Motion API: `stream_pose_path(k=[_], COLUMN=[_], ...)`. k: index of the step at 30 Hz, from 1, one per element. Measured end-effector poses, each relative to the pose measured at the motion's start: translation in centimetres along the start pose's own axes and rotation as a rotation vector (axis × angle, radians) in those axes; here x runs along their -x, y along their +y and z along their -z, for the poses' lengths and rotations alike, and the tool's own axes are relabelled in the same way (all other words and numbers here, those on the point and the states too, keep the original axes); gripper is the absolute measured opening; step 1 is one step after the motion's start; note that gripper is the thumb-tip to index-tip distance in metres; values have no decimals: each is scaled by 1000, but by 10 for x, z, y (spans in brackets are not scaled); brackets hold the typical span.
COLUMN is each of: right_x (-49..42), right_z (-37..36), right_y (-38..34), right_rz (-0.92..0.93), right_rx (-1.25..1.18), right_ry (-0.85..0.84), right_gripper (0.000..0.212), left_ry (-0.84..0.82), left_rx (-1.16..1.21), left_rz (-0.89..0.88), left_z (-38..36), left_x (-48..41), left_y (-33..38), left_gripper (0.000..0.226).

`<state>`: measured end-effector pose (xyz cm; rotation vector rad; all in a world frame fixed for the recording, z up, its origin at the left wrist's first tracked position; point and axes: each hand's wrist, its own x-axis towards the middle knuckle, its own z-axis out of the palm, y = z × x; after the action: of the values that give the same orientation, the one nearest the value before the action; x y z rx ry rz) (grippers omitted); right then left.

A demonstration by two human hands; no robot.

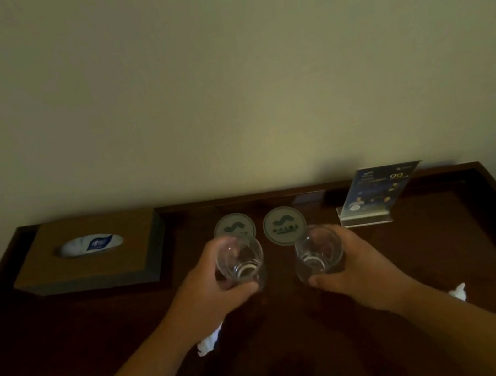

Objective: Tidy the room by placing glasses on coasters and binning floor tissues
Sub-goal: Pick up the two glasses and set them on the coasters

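Head view: glass-placing step, left grip [211, 288] clamped on left glass [240, 263], right grip [358, 267] on right glass [317, 253], both just near of left coaster [234, 225] and right coaster [284, 224]; next probably needs each carried far and lowered centred.

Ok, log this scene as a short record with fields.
left hand: grips left glass
right hand: grips right glass
left coaster: bare, just beyond left glass
right coaster: bare, just beyond right glass
left tissue: crumpled, by left forearm
right tissue: crumpled, by right forearm
tissue box: table, far left
card stand: far right
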<state>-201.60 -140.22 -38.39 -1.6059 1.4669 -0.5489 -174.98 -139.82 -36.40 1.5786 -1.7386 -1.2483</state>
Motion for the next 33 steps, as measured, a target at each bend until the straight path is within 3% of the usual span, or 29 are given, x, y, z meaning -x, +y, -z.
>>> stream_pose_path(k=[7, 11, 18, 33], right_x=[-69, -93, -117, -118], right_z=[-3, -7, -15, -16], right_y=[-6, -10, -3, 1], right_rz=[-15, -19, -49, -6], right_rx=[-72, -56, -103, -100], right_ry=[144, 168, 178, 173], right_gripper=[75, 66, 63, 68], left_ry=[145, 171, 173, 154], left_rx=[-59, 8, 18, 45], left_rz=[7, 32, 54, -17], left_z=[21, 19, 15, 17], left_x=[-64, -94, -115, -113], left_y=[-14, -22, -33, -39], left_gripper=[61, 60, 69, 62])
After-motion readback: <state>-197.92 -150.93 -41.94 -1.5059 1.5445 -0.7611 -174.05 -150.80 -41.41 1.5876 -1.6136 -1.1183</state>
